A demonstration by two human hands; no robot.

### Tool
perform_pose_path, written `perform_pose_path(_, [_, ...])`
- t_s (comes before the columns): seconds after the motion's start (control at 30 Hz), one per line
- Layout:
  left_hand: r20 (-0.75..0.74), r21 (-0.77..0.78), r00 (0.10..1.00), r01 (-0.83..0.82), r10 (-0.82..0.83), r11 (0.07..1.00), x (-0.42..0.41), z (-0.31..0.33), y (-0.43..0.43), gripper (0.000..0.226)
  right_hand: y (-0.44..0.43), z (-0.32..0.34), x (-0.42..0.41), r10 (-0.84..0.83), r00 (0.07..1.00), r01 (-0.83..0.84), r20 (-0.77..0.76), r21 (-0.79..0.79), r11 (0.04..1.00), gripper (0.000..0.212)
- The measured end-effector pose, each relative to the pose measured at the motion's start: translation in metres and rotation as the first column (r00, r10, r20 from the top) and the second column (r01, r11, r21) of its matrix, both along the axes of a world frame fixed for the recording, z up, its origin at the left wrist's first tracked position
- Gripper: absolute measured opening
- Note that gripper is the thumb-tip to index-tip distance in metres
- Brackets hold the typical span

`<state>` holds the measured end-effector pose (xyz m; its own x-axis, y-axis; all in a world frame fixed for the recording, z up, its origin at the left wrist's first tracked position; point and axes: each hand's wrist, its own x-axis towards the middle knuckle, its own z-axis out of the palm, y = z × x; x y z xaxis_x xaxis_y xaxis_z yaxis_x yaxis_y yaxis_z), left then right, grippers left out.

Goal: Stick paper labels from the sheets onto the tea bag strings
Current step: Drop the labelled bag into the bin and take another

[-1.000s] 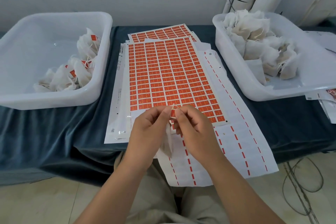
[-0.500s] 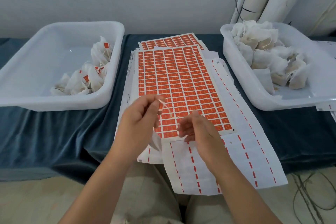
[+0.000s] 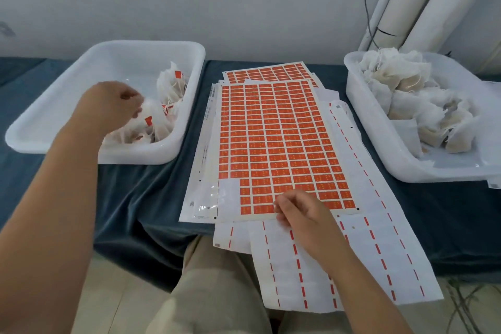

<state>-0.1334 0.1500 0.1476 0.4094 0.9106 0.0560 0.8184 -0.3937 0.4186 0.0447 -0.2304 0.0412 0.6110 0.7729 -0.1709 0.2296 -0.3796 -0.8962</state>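
The sheet of orange labels (image 3: pixel 279 141) lies in the middle of the table, with some labels gone from its lower left corner. My right hand (image 3: pixel 303 214) rests at the sheet's near edge, its thumb and fingertips pinching a label in the bottom row. My left hand (image 3: pixel 113 106) reaches into the left white tub (image 3: pixel 67 95). Its bunched fingertips hold the top of a labelled tea bag (image 3: pixel 151 119) on the pile there. Unlabelled tea bags (image 3: pixel 406 100) fill the right white tub (image 3: pixel 379 149).
Stripped backing sheets with red dashes (image 3: pixel 352 266) hang over the table's near edge onto my lap. More label sheets (image 3: pixel 268 72) lie under the top one. A dark blue cloth (image 3: pixel 151 198) covers the table. White pipes and a cable (image 3: pixel 401 3) stand at the back right.
My left hand carried the labelled tea bag from the middle leftwards into the left tub. My right hand dropped to the bottom row of the label sheet.
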Motion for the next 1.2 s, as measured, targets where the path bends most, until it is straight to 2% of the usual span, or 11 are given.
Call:
perform_pose_path(0.07, [-0.154, 0.006, 0.988, -0.006, 0.007, 1.000, -0.003, -0.011, 0.006, 0.028, -0.002, 0.004, 0.000, 0.033, 0.999, -0.033, 0.023, -0.006, 0.999, 0.022])
perform_pose_path(0.13, [-0.151, 0.056, 0.986, -0.060, 0.068, 0.997, -0.004, -0.018, 0.004, 0.033, -0.006, 0.016, 0.007, 0.052, 0.998, -0.053, 0.044, 0.019, 0.998, 0.016])
perform_pose_path(0.27, [0.150, 0.275, 0.983, -0.147, 0.109, 0.950, 0.003, -0.022, -0.025, 0.047, -0.020, 0.063, 0.050, -0.103, 0.983, 0.087, 0.149, 0.112, 0.990, 0.011])
perform_pose_path(0.37, [0.430, 0.335, 0.898, -0.064, -0.092, 0.940, 0.016, -0.011, -0.072, 0.041, -0.033, 0.098, 0.110, -0.354, 0.908, 0.306, 0.226, 0.221, 0.926, 0.021])
perform_pose_path(0.43, [0.483, 0.369, 0.845, 0.041, -0.229, 0.928, 0.027, -0.004, -0.113, 0.025, -0.040, 0.110, 0.161, -0.462, 0.832, 0.410, 0.308, 0.220, 0.885, 0.018])
perform_pose_path(0.53, [0.453, 0.253, 0.816, 0.268, -0.359, 0.930, 0.044, -0.008, -0.168, 0.016, -0.045, 0.111, 0.240, -0.390, 0.775, 0.475, 0.497, -0.051, 0.879, 0.023])
perform_pose_path(0.67, [0.396, 0.032, 0.801, 0.476, -0.449, 0.879, 0.061, -0.036, -0.214, 0.030, -0.041, 0.088, 0.297, -0.205, 0.858, 0.449, 0.471, -0.493, 0.745, 0.041])
perform_pose_path(0.8, [0.411, -0.083, 0.797, 0.517, -0.443, 0.852, 0.061, -0.068, -0.231, 0.033, -0.038, 0.067, 0.304, -0.154, 0.914, 0.370, 0.375, -0.617, 0.695, 0.048])
perform_pose_path(1.0, [0.353, -0.145, 0.849, 0.465, -0.393, 0.874, 0.056, -0.088, -0.225, 0.030, -0.038, 0.075, 0.301, -0.138, 0.866, 0.443, 0.481, -0.609, 0.658, 0.057])
perform_pose_path(1.1, [0.350, -0.166, 0.864, 0.438, -0.363, 0.883, 0.054, -0.088, -0.221, 0.031, -0.040, 0.087, 0.290, -0.051, 0.965, 0.245, 0.258, -0.814, 0.527, 0.050])
perform_pose_path(1.2, [0.346, -0.191, 0.874, 0.422, -0.341, 0.886, 0.054, -0.088, -0.220, 0.026, -0.036, 0.094, 0.275, 0.275, 0.935, 0.119, 0.223, -0.930, 0.347, 0.030])
